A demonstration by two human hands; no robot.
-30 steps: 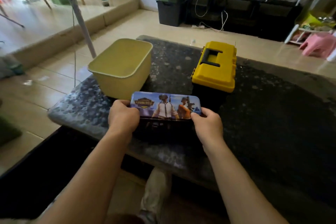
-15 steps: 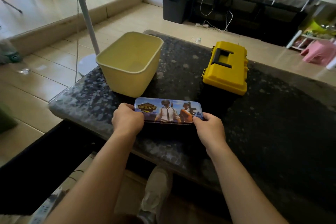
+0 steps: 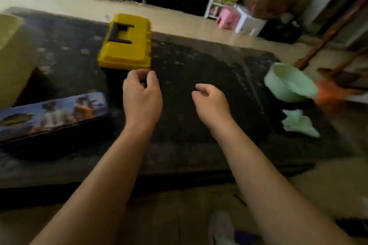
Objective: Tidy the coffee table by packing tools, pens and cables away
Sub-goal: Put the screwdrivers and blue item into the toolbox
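The printed blue pencil case [image 3: 51,115] lies closed on the dark stone coffee table [image 3: 199,141] at the left, with neither hand on it. A yellow toolbox [image 3: 125,45] with a black handle stands shut further back. My left hand [image 3: 141,97] hovers just in front of the toolbox, fingers loosely curled and holding nothing. Over the middle of the table my right hand [image 3: 211,103] hangs the same way, fingers loosely curled and holding nothing. The frame is blurred by motion.
A pale yellow tub [image 3: 14,55] stands at the far left of the table. A light green bowl [image 3: 288,83] and a light green crumpled piece [image 3: 298,123] sit near the table's right end. A pink stool [image 3: 227,18] and a broom handle [image 3: 328,32] are beyond.
Both hands have let go of the pencil case, which now lies on the table. The view has swung right, and both hands have moved right toward the table's middle.
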